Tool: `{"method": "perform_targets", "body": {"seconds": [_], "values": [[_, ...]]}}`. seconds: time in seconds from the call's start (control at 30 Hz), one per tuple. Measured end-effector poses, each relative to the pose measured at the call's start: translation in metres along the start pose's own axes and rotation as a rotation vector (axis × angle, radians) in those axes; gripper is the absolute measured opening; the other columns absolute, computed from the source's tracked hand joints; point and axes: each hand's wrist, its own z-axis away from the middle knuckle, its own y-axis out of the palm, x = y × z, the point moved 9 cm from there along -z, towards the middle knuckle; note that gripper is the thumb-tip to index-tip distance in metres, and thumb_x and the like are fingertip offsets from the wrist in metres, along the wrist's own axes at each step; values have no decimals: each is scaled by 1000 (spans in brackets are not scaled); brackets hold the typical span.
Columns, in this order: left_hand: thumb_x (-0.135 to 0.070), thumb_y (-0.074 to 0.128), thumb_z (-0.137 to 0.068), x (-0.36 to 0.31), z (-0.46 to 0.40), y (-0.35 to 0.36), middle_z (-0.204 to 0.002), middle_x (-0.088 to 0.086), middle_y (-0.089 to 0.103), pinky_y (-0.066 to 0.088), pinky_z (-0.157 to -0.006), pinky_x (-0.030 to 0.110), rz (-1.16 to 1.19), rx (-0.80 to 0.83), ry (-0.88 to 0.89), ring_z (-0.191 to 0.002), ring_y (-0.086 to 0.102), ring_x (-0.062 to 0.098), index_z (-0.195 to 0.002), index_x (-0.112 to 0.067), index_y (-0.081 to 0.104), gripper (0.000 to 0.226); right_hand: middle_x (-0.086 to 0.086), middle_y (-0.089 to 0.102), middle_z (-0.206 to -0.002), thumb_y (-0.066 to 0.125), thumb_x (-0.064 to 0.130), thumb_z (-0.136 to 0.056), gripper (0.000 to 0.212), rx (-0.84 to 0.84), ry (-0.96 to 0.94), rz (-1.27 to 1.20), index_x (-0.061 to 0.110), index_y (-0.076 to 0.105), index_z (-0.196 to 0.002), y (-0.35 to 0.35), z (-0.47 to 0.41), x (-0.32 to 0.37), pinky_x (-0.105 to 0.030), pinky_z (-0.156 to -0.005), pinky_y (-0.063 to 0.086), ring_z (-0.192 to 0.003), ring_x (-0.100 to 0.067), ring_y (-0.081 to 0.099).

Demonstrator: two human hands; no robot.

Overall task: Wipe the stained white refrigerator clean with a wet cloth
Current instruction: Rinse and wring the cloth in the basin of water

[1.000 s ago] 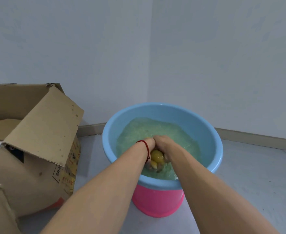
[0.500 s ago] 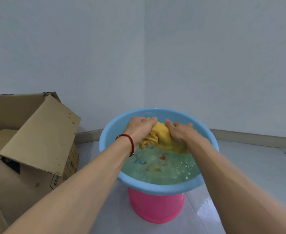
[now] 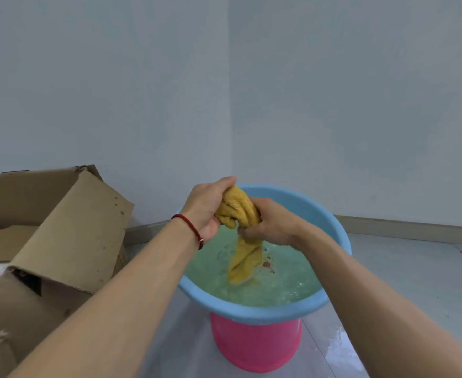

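Observation:
Both my hands hold a wet yellow cloth (image 3: 240, 214) above a blue basin (image 3: 333, 227) of greenish water. My left hand (image 3: 208, 205), with a red string at its wrist, grips the upper bunched end of the cloth. My right hand (image 3: 272, 225) grips the cloth just below and to the right. The cloth's loose tail hangs down from my right hand, its tip at the water's surface. No refrigerator is in view.
The basin rests on a pink stool or bucket (image 3: 254, 345) on a wet grey floor. An open cardboard box (image 3: 69, 227) stands close on the left, its flap leaning toward the basin. Pale walls meet in a corner behind.
The cloth has come up out of the water with both hands, from under the surface to well above the basin. It is now stretched between my hands with its tail hanging.

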Motion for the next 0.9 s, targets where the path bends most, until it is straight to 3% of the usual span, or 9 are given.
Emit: {"method": "perform_targets", "body": {"seconds": [0.07, 0.17, 0.23, 0.33, 0.43, 0.5, 0.7, 0.8, 0.9], "values": [[-24, 66, -95, 9, 0, -22, -79, 21, 61, 42, -41, 26, 37, -75, -19, -50, 57, 28, -103, 4, 67, 29, -4, 70, -89, 76, 8, -76, 28, -72, 45, 40, 19, 69, -100, -16, -3, -2, -48, -85, 58, -76, -16, 62], [-21, 60, -101, 44, 5, -35, -81, 10, 69, 51, -46, 30, 16, -21, -219, -53, 63, 22, -115, -5, 66, 22, -9, 72, -103, 75, 1, -75, 41, -131, 61, -132, 23, 73, -110, -35, -1, 3, -36, -80, 59, -78, -16, 65], [-12, 54, -104, 69, 16, -27, -97, 4, 70, 58, -62, 42, -37, 130, -354, -74, 68, 22, -135, -18, 54, 32, -6, 70, -106, 74, -5, -77, 46, -112, 58, -189, 22, 74, -114, -35, 0, 11, -28, -75, 58, -79, -15, 65], [-3, 50, -102, 72, 20, -17, -112, 6, 67, 58, -77, 61, -86, 190, -280, -99, 65, 31, -136, -38, 43, 49, -3, 70, -107, 72, -9, -78, 48, -107, 91, -238, 21, 74, -116, -33, 2, 13, -23, -68, 55, -79, -17, 67], [-8, 46, -91, 71, 28, 7, -122, 14, 55, 48, -95, 71, 55, 455, -276, -108, 60, 39, -127, -9, 58, 38, -11, 73, -100, 67, -10, -81, 38, -134, 148, -377, 12, 76, -110, -37, 2, 7, -26, -68, 53, -79, -19, 65], [-11, 51, -81, 69, 39, 24, -124, 18, 43, 41, -101, 74, 247, 636, -329, -109, 57, 42, -125, -9, 52, 44, -15, 72, -95, 62, -13, -84, 32, -125, 179, -577, 4, 74, -109, -36, 3, 5, -29, -70, 56, -78, -21, 67], [4, 77, -82, 60, 35, 38, -95, 15, 61, 61, -74, 43, -200, 453, 2, -87, 67, 28, -116, 1, 61, 38, -15, 62, -98, 45, -11, -85, 42, 25, 195, -1055, -1, 68, -119, -19, 12, 2, -36, -77, 53, -87, -25, 61], [1, 68, -76, 33, 30, 32, -67, 1, 63, 61, -62, 38, -594, 309, 259, -60, 66, 19, -85, -17, 64, 20, -18, 58, -101, 56, 18, -79, 56, -30, 139, -1360, -1, 67, -131, -29, 17, -15, -40, -82, 49, -87, -29, 58], [-22, 65, -73, 2, 40, 42, -74, -1, 67, 55, -64, 34, -1029, 257, 731, -70, 67, 22, -86, -21, 63, 13, -20, 70, -111, 53, 59, -97, 64, 53, 295, -1157, 6, 67, -131, 1, 25, -36, -44, -81, 59, -96, -33, 72]]}}
